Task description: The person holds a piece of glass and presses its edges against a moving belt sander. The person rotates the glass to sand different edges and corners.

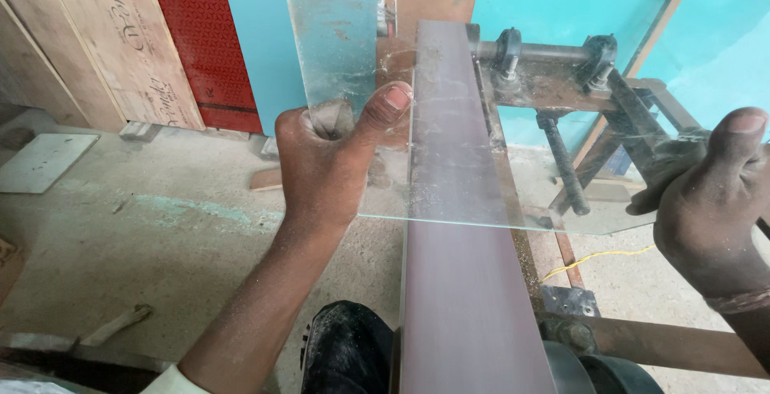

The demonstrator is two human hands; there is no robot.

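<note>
Left hand clamps the near left edge of a clear glass pane, thumb on top, fingers under. Right hand grips the pane's right edge the same way, thumb up. Pane is held flat across a long dusty maroon sanding belt running away from the viewer. Best done, by my read, with even pressure from both hands, the pane level and edges square to the belt. Glass is smooth, thin, rectangular, smeared with dust; rusty steel frame with bolts and threaded rod behind; rough concrete floor below.
</note>
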